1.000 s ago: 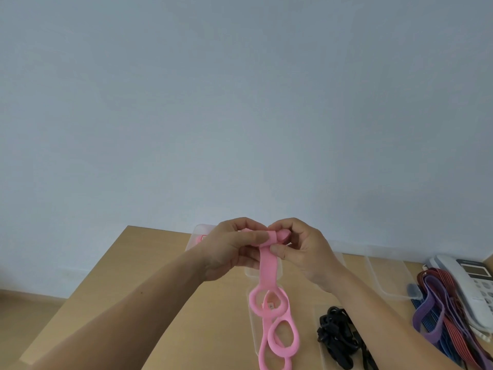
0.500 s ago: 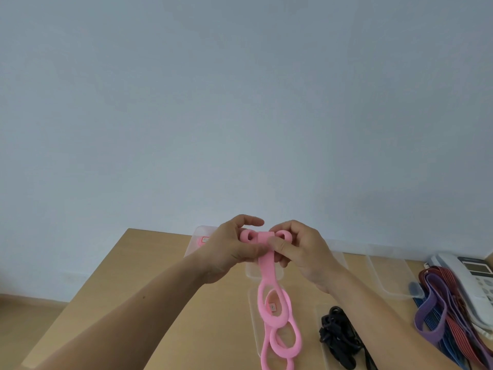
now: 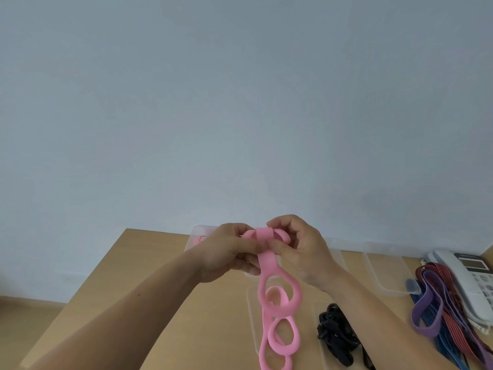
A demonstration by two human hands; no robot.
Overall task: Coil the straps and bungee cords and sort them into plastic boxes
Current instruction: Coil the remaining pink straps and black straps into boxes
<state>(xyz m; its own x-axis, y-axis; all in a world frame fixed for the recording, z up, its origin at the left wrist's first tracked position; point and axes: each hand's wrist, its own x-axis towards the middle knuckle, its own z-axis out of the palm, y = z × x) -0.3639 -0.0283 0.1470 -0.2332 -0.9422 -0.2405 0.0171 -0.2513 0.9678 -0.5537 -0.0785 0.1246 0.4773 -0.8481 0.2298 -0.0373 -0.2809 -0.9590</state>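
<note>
Pink strap (image 3: 268, 265) is held up between both hands, above the worktop (image 3: 133, 289). The left hand (image 3: 229, 252) pinches its rolled top, and the right hand (image 3: 301, 252) curls round the same roll. Looped tail hangs below them. I judge coiling is in hand; next, wind in the loops, then place it into the clear box (image 3: 386, 276) right of the right hand.

Pink strap (image 3: 269, 265), black cords (image 3: 336, 335)

The left forearm (image 3: 128, 321) and the right forearm (image 3: 386, 335) are both bare from the wrist to the lower edge of view. A small dark spot (image 3: 140, 294) sits on the left forearm. The left hand (image 3: 226, 255), the right hand (image 3: 304, 255) and their fingers (image 3: 246, 246) are bare as well.
</note>
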